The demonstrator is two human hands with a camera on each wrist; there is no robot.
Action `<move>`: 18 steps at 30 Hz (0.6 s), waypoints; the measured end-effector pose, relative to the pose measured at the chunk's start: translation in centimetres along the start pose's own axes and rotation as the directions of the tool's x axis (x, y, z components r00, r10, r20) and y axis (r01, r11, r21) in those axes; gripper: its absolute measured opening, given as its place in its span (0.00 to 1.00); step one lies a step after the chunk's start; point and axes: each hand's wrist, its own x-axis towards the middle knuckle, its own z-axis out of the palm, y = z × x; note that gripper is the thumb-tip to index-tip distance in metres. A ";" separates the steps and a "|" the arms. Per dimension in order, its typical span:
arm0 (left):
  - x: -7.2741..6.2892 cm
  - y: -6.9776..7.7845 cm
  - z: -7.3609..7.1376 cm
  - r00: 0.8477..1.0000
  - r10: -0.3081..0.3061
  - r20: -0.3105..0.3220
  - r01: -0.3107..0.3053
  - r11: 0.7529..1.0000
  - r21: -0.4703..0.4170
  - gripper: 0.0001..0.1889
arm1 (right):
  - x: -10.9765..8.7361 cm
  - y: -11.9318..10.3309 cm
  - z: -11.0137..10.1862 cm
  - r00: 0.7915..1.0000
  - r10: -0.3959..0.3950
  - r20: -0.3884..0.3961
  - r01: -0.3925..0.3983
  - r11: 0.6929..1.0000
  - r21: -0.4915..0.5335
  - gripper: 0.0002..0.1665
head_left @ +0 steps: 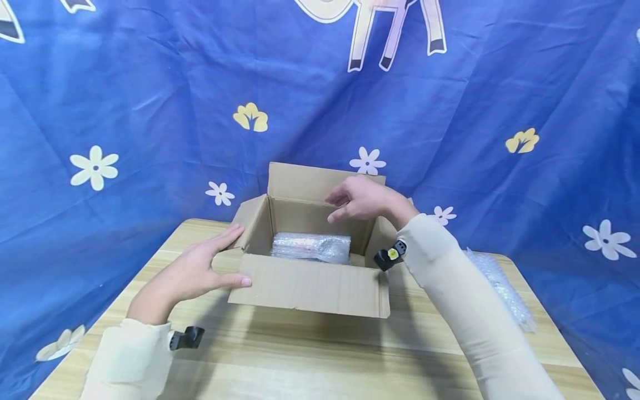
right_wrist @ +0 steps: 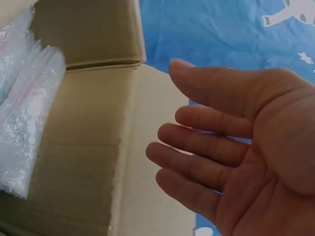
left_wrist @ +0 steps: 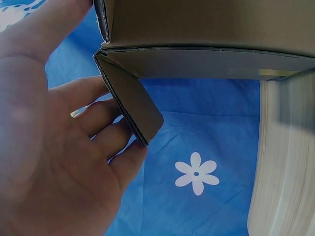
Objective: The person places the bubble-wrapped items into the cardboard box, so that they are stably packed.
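Left hand [head_left: 196, 273] spread against creased cardboard box [head_left: 312, 286], right hand [head_left: 364, 198] relaxed, empty, glossy bubble-wrap bundle [head_left: 311, 248] inside

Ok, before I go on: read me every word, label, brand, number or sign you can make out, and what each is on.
No readable text in any view.
Cardboard box: no print on the faces that show.
Bubble-wrapped contents: faint reddish marks, too blurred to read.
Yellow spot on the right wrist strap: too small to read.
Blue backdrop: pictures only, no lettering visible.
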 end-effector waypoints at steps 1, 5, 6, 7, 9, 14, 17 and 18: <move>0.0 0.0 0.0 1.000 0.001 0.000 -0.001 1.000 -0.002 0.59 | -0.3 0.0 -0.1 1.000 -0.004 -0.011 0.004 1.000 0.004 0.29; 0.0 -0.1 0.0 1.000 0.001 0.003 -0.001 1.000 -0.009 0.60 | -1.4 -0.2 -0.5 0.999 0.009 -0.043 -0.008 1.000 0.019 0.30; 0.0 0.0 0.0 1.000 0.001 0.003 -0.001 1.000 -0.009 0.59 | -1.7 -0.2 -0.6 0.998 0.011 -0.054 -0.010 1.000 0.016 0.30; 0.0 0.0 0.0 1.000 0.003 0.002 -0.003 1.000 -0.008 0.59 | -2.0 -0.2 -0.6 0.998 0.016 -0.063 -0.015 1.000 0.016 0.30; 0.0 0.0 0.0 1.000 0.006 0.001 -0.006 1.000 -0.005 0.59 | -2.7 -0.2 -0.8 0.996 0.028 -0.086 -0.028 1.000 0.003 0.30; 0.1 -0.1 0.0 1.000 0.016 -0.002 -0.016 1.000 0.002 0.59 | -4.7 0.2 -1.2 0.988 0.069 -0.141 -0.071 0.997 -0.010 0.30; 0.1 -0.1 -0.1 1.000 0.015 -0.001 -0.015 1.000 0.000 0.59 | -6.0 0.5 -1.4 0.982 0.083 -0.167 -0.084 0.996 0.001 0.30; 0.1 -0.1 -0.1 1.000 0.014 0.000 -0.014 1.000 -0.002 0.59 | -6.5 0.6 -1.5 0.981 0.090 -0.174 -0.089 0.996 0.012 0.30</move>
